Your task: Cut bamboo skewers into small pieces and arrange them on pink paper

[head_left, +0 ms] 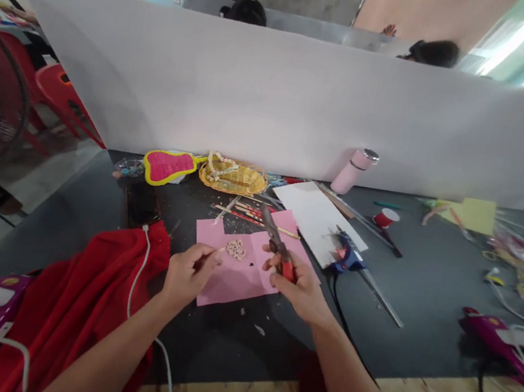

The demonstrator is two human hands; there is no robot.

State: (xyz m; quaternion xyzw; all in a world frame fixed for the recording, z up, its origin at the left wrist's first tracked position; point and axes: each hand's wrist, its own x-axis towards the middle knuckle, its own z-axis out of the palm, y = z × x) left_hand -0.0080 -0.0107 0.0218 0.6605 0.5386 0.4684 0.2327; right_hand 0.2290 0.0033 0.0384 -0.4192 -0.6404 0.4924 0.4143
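My right hand (301, 287) is closed around the red handle of a pair of pliers (279, 243), whose dark jaws point up and away from me. Left of it, my left hand (188, 271) is pinched, and a small pale stick (220, 251) shows at its fingertips. Both hands are over a pink paper sheet (225, 287) on the dark table. A little heap of short, pale cut pieces (235, 249) lies on that sheet between my hands. Several thin red and pale sticks (251, 212) are scattered just behind the paper.
A yellow woven basket (233, 181), a white board (312, 215), a pink bottle (353, 171) and a blue glue gun (349, 255) surround the work. Red cloth (93, 288) with a white cable lies at left. Purple glue guns sit at both sides. A white partition (278, 104) stands behind.
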